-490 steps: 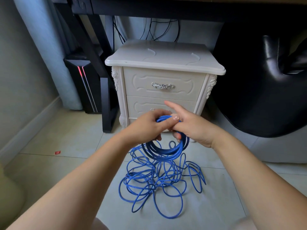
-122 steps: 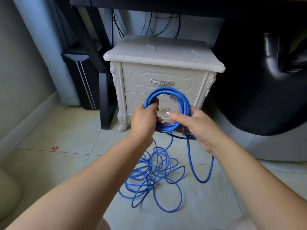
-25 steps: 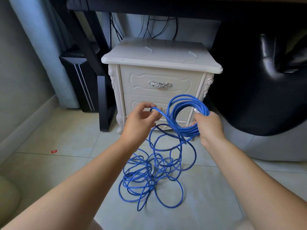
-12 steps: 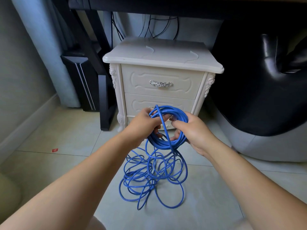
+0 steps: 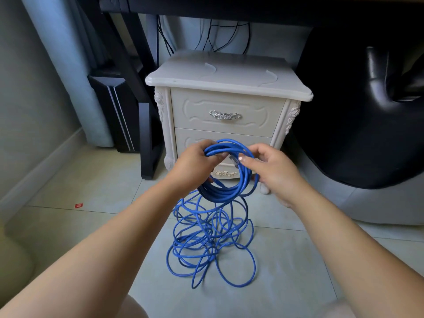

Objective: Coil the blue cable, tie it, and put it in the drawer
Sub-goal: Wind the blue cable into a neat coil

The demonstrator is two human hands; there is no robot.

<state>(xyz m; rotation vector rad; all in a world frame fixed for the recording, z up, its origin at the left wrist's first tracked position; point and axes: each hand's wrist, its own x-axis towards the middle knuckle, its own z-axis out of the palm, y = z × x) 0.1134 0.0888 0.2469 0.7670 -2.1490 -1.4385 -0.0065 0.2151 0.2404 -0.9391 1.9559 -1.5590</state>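
The blue cable (image 5: 226, 189) is partly wound into a round coil held upright in the air in front of a white nightstand. My left hand (image 5: 195, 164) grips the coil's upper left side. On the upper right, my right hand (image 5: 273, 168) pinches the strands beside a clear plug end. A loose tangle of the same cable (image 5: 211, 244) hangs from the coil and lies on the floor tiles. Both drawers of the nightstand are closed: the top drawer (image 5: 226, 111) with a silver handle, the bottom drawer (image 5: 188, 140) mostly hidden behind my hands.
The white nightstand (image 5: 229, 79) stands under a dark desk. A black computer tower (image 5: 114, 106) and a desk leg are to its left, a black chair (image 5: 367, 111) to its right. A small red scrap (image 5: 79, 205) lies on the tiles at left.
The coil has turned a little and a further loop lies on it. My right hand has shifted from the coil's side to its upper right, near the plug. The floor tangle is much the same.
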